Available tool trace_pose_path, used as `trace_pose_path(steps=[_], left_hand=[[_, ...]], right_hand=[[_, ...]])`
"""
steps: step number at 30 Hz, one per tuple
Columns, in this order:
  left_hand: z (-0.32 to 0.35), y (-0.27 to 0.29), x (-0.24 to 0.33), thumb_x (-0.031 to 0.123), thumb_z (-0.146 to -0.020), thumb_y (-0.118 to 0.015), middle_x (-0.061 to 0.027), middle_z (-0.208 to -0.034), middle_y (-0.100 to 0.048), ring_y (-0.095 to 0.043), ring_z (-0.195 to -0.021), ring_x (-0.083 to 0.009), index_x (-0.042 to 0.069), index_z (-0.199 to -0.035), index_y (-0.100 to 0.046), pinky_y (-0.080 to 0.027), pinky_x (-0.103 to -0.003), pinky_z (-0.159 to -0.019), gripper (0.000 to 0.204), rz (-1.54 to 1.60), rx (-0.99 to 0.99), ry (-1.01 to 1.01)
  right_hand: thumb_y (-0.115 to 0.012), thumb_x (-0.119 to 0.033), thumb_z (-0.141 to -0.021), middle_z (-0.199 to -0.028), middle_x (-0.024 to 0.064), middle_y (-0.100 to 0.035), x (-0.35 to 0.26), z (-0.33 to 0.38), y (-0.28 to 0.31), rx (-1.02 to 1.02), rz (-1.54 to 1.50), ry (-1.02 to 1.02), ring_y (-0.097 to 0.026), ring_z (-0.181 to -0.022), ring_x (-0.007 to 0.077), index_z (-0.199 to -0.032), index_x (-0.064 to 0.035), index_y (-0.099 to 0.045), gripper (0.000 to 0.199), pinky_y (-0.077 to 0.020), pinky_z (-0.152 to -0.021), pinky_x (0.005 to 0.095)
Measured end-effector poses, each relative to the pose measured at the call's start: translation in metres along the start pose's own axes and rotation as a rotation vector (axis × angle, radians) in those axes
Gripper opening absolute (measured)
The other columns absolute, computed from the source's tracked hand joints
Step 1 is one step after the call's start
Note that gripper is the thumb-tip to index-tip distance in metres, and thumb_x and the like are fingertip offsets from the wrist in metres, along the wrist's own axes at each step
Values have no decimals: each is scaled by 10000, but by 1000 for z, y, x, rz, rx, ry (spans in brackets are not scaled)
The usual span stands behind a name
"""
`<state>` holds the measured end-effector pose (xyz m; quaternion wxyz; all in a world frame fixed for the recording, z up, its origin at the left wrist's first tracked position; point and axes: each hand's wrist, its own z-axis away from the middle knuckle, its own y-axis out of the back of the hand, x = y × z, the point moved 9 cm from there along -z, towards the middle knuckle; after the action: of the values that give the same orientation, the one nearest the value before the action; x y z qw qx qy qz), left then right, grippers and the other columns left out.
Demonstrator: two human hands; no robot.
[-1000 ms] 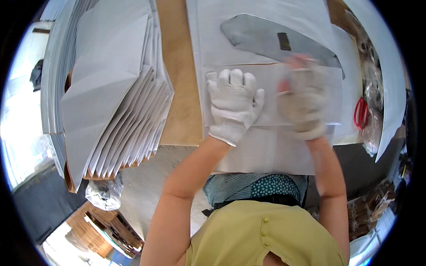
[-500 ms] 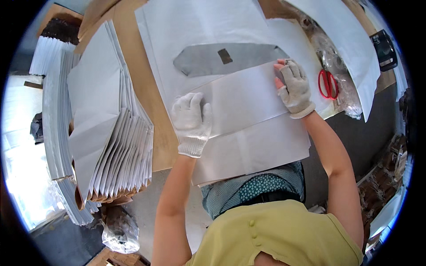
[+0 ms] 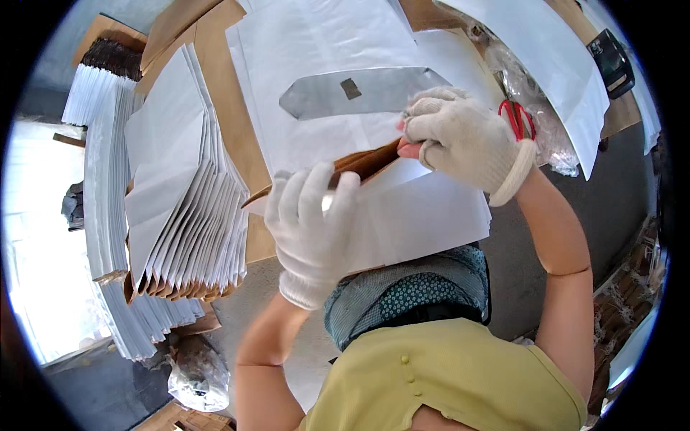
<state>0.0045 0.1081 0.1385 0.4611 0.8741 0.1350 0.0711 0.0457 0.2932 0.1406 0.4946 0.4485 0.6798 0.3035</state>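
Note:
Both my hands wear white knitted gloves, with some bare fingertips showing on the right one. My right hand [image 3: 466, 136] pinches the raised edge of a white paper bag [image 3: 370, 164] that shows brown inside. At the other end of that edge, my left hand [image 3: 310, 230] has its fingers curled over the paper; its exact grip is partly hidden. Beneath the hands lie more white paper sheets [image 3: 424, 219]. Just beyond the bag, a long grey shape with angled ends [image 3: 384, 93] bears a small dark square patch [image 3: 350, 88].
A fanned stack of folded white bags with brown insides [image 3: 194, 237] stands at the left. Farther left are more stacked white papers [image 3: 108, 187]. Red-handled scissors [image 3: 517, 120] and crumpled clear plastic [image 3: 550, 136] lie at the right. A black device [image 3: 611, 63] sits at the far right.
My hands lay flat on the white paper; now they have lifted its edge, so brown shows inside. The right hand has moved left and closed on the edge.

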Motion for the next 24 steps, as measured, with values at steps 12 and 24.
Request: trace_pose_path(steps=[12, 24], left_hand=[[49, -87, 60, 253, -972, -582, -130, -950, -658, -696, -769, -339, 64, -996, -668, -563, -448, -554, 208, -111, -758, -205], [-16, -219, 83, 305, -988, -551, -132, -1479, -610, -583, -1367, -277, 131, -1390, -637, -484, -379, -1100, 446, 3, -1122, -193]], right_hand=[[-674, -107, -916, -1104, 169, -750, 52, 45, 26, 225, -245, -335, -714, -1016, 356, -1119, -18, -731, 229, -559, -921, 453], [-609, -79, -936, -1185, 133, -700, 125, 153, -49, 88, -200, -699, -672, -1115, 344, -1143, -42, -715, 236, -531, -960, 423]])
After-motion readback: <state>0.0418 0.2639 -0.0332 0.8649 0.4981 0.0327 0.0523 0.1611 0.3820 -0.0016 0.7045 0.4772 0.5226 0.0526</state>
